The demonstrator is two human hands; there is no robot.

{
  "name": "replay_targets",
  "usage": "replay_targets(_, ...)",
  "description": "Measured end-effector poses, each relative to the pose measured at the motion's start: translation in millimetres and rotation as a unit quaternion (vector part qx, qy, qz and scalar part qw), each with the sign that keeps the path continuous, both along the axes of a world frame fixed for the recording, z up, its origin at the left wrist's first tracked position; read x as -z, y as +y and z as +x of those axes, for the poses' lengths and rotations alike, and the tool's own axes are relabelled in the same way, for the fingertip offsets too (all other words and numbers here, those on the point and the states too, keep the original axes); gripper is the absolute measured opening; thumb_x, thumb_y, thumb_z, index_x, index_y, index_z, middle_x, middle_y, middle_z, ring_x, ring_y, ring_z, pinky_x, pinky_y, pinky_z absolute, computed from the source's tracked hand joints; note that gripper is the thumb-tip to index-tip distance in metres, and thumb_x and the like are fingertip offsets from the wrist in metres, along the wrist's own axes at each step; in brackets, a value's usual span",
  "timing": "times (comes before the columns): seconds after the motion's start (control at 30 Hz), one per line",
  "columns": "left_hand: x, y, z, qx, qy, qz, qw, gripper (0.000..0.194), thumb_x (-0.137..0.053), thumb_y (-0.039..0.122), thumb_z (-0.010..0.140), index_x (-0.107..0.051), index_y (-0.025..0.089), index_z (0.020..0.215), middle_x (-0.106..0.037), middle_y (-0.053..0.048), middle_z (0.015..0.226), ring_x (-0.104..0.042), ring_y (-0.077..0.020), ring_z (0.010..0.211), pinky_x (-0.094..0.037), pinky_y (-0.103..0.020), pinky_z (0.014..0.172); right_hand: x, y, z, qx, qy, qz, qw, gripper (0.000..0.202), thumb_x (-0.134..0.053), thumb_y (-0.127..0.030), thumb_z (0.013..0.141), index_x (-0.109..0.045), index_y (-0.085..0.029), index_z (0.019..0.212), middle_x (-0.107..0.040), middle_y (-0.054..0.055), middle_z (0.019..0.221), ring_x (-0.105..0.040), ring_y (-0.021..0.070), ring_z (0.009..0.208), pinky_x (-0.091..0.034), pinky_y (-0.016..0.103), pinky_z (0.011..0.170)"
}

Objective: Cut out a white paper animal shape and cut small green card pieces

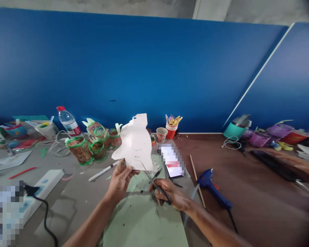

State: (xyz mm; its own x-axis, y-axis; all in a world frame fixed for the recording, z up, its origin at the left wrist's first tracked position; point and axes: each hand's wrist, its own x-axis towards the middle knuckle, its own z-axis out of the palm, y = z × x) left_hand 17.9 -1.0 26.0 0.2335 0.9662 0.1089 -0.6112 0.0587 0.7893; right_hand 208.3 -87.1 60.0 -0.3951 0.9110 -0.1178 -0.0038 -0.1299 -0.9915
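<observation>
Blue partition [149, 68] behind the table [257, 212] in the head view; left grip [121, 180] clamped on the lower edge of a white cutout [136, 144], which rises just above it, right grip [171, 193] wrapped round black-handled scissors [162, 194], blades apart, pointing up toward the cutout, contact unclear. Green sheet [144, 223] below both grips, phone [172, 161] just beyond the right one, blue glue gun [215, 190] to its right.
</observation>
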Motion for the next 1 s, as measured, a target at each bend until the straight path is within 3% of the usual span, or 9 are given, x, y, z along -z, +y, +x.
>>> replay_targets(0.13,-2.9,-1.0,-0.4,0.001,-0.002,0.002,1.0,0.026,-0.074,0.02,0.07,-0.06,0.02,0.092,-0.069,0.001,0.079,-0.062,-0.0113,0.06,-0.054,-0.026,0.062,-3.2,8.2,32.3,-0.066,-0.037,0.005,0.997,0.054,-0.064,-0.062,0.071,-0.061,-0.012,0.091,-0.057,0.0,0.061,-0.048,0.0097,0.053,-0.03,0.021,0.05)
replay_targets(0.17,-3.8,-1.5,-0.5,0.005,-0.001,0.002,1.0,0.027,-0.074,0.02,0.071,-0.06,0.019,0.093,-0.069,0.0,0.081,-0.062,-0.0111,0.06,-0.054,-0.026,0.063,-0.6,10.7,38.1,-0.054,-0.037,0.005,0.998,0.052,-0.065,-0.061,0.072,-0.062,-0.012,0.092,-0.058,0.0,0.061,-0.048,0.0097,0.053,-0.029,0.021,0.049)
replay_targets(0.27,-4.7,-3.9,0.0,0.024,0.011,0.001,1.0,0.03,-0.074,0.021,0.071,-0.059,0.019,0.097,-0.069,-0.002,0.085,-0.062,-0.0115,0.062,-0.054,-0.027,0.064,11.2,18.4,43.1,0.131,0.03,0.019,0.991,0.048,-0.06,-0.059,0.076,-0.061,-0.016,0.097,-0.059,-0.001,0.063,-0.045,0.0093,0.051,-0.023,0.02,0.045)
replay_targets(0.37,-1.0,-6.9,1.9,0.048,0.038,-0.008,0.998,0.034,-0.075,0.022,0.069,-0.057,0.019,0.098,-0.07,-0.002,0.082,-0.063,-0.0134,0.06,-0.053,-0.027,0.061,20.0,23.7,31.0,0.215,0.089,0.045,0.971,0.045,-0.065,-0.05,0.073,-0.057,-0.019,0.104,-0.062,0.001,0.071,-0.043,0.0093,0.05,-0.029,0.021,0.047)
replay_targets(0.47,4.3,-9.9,4.9,0.073,0.068,-0.022,0.995,0.04,-0.077,0.024,0.068,-0.055,0.019,0.101,-0.069,-0.002,0.075,-0.064,-0.0154,0.058,-0.053,-0.029,0.061,21.0,25.6,12.9,0.267,0.102,0.085,0.955,0.046,-0.07,-0.042,0.067,-0.057,-0.019,0.104,-0.065,0.003,0.081,-0.053,0.013,0.061,-0.039,0.023,0.053)
replay_targets(0.67,-5.7,-17.0,6.6,0.117,0.076,-0.018,0.99,0.042,-0.077,0.027,0.067,-0.058,0.018,0.103,-0.069,-0.004,0.079,-0.064,-0.0167,0.061,-0.052,-0.03,0.061,18.8,27.5,-5.5,0.268,0.119,0.061,0.954,0.043,-0.07,-0.031,0.064,-0.054,-0.019,0.101,-0.067,0.0,0.078,-0.055,0.013,0.056,-0.041,0.023,0.05)
replay_targets(0.8,-16.5,-24.6,5.0,0.199,0.05,0.012,0.979,0.053,-0.079,0.03,0.064,-0.059,0.023,0.113,-0.068,-0.007,0.099,-0.066,-0.0221,0.083,-0.05,-0.036,0.081,19.2,30.7,-8.3,0.302,0.155,0.086,0.937,0.041,-0.071,-0.03,0.063,-0.053,-0.019,0.098,-0.069,0.003,0.086,-0.063,0.0184,0.074,-0.047,0.025,0.057)
replay_targets(0.9,-11.5,-26.7,6.5,0.225,0.077,0.029,0.971,0.052,-0.079,0.027,0.065,-0.06,0.024,0.114,-0.066,-0.009,0.11,-0.063,-0.0254,0.096,-0.046,-0.039,0.09,18.2,32.1,-13.3,0.322,0.151,0.101,0.929,0.038,-0.069,-0.032,0.066,-0.053,-0.02,0.098,-0.069,0.003,0.088,-0.064,0.0198,0.078,-0.05,0.028,0.063)
replay_targets(1.0,-0.3,-24.3,9.0,0.203,0.116,0.036,0.972,0.038,-0.078,0.028,0.068,-0.065,0.019,0.103,-0.069,-0.01,0.097,-0.064,-0.0234,0.089,-0.047,-0.035,0.083,17.6,32.9,-21.3,0.327,0.118,0.122,0.93,0.034,-0.067,-0.032,0.069,-0.051,-0.021,0.097,-0.069,0.004,0.089,-0.064,0.0198,0.079,-0.051,0.029,0.067)
